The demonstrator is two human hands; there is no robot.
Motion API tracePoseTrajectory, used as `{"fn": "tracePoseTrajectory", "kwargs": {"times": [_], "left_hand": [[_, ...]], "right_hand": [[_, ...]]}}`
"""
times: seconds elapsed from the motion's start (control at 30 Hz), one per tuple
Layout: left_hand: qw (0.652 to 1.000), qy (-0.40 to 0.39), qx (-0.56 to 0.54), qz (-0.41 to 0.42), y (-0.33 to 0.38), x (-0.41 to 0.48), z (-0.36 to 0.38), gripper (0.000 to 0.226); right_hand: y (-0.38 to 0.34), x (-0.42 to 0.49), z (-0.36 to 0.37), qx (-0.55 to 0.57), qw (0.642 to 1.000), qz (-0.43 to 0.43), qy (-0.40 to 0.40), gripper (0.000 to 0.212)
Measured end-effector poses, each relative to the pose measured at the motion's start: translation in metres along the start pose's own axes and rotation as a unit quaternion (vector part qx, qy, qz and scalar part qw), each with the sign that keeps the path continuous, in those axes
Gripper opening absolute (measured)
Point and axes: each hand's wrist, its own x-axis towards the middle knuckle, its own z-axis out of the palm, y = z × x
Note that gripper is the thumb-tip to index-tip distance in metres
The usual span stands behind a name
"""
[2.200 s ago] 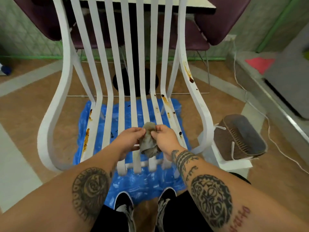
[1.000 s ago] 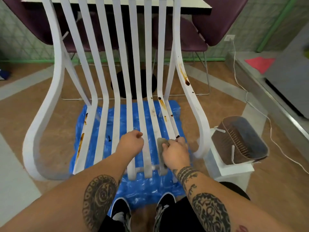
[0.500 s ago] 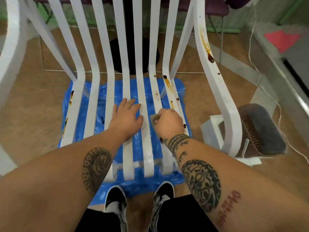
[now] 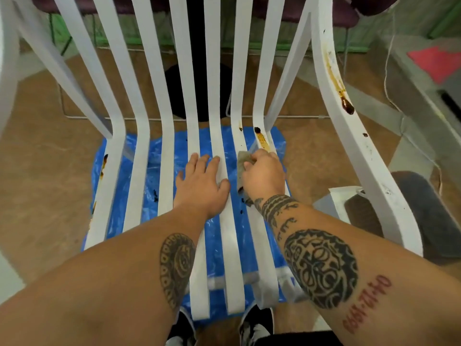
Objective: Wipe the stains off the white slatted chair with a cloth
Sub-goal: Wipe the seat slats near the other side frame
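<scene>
Right grip (image 4: 264,176), fist around cloth (image 4: 241,168)

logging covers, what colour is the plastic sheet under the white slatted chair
Plastic sheet: blue, head view.

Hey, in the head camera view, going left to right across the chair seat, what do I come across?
From the left: orange-brown stain on the leftmost seat slat → left hand → grey cloth → right hand → white curved armrest → dark brown basket.
</scene>
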Motion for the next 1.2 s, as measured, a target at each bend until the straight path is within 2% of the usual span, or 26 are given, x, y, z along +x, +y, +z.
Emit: {"fn": "tracePoseTrajectory", "kwargs": {"times": [0.13,0.33,0.5,0.67,0.87,0.93,1.1,1.2], "left_hand": [[1.000,0.007,-0.021,-0.005,-0.002,0.000,0.001,0.059],[0.999,0.006,-0.048,-0.008,-0.002,-0.001,-0.003,0.058],[0.999,0.008,-0.043,-0.010,-0.001,0.000,-0.003,0.059],[0.999,0.005,-0.043,-0.013,-0.002,0.001,-0.001,0.060],[0.999,-0.001,-0.042,-0.014,-0.001,0.003,0.000,0.060],[0.999,0.003,-0.046,-0.016,0.000,0.002,-0.001,0.060],[0.998,-0.004,-0.059,-0.018,-0.001,0.001,-0.003,0.059],[0.998,0.000,-0.060,-0.018,0.000,0.001,-0.003,0.059]], "right_hand": [[0.006,-0.010,-0.001,-0.093,0.994,-0.035,-0.041,0.023],[-0.001,-0.022,-0.017,-0.188,0.974,-0.035,-0.119,0.020],[-0.012,0.001,-0.017,-0.225,0.967,-0.078,-0.095,0.030],[-0.016,0.028,-0.005,-0.213,0.970,-0.095,-0.063,0.021],[-0.029,0.070,0.008,-0.191,0.977,-0.090,-0.031,0.022],[-0.035,0.087,0.005,-0.199,0.973,-0.117,-0.026,0.024],[-0.048,0.126,-0.003,-0.197,0.958,-0.199,0.068,0.020],[-0.048,0.133,0.002,-0.242,0.951,-0.188,0.029,0.022]]}}
